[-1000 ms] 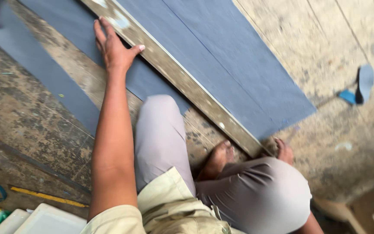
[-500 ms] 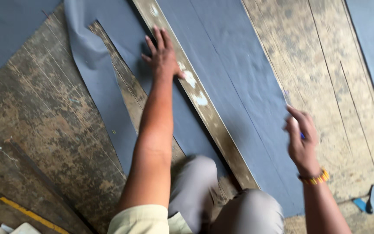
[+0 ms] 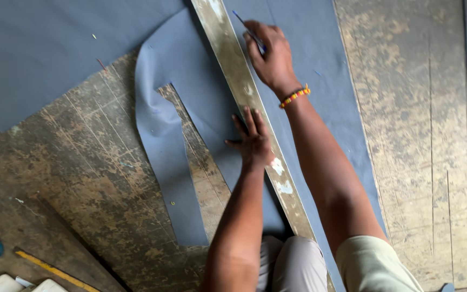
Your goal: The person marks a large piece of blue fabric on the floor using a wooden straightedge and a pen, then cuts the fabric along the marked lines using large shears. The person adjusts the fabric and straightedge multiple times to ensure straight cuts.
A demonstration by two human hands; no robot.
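Seen from your head camera, you kneel on a worn, paint-flecked wooden floor [image 3: 98,178] over a large sheet of grey-blue fabric [image 3: 309,92]. A long, scuffed metal straightedge [image 3: 233,75] lies on that sheet, running from the top of the frame down towards your knees. Your left hand [image 3: 252,141] lies flat, fingers spread and holding nothing, its palm on the straightedge's left edge with the fingers resting on the fabric beside it. Your right hand [image 3: 270,57], a beaded orange bracelet [image 3: 295,96] at its wrist, is closed in a narrow pinch around a thin blue pen [image 3: 248,31], its tip just beside the straightedge's right edge on the fabric. To the left, a narrow cut strip of the same grey-blue fabric [image 3: 163,146] curls loosely over the boards. A yellow pencil-like stick [image 3: 49,267] lies near the lower left corner.
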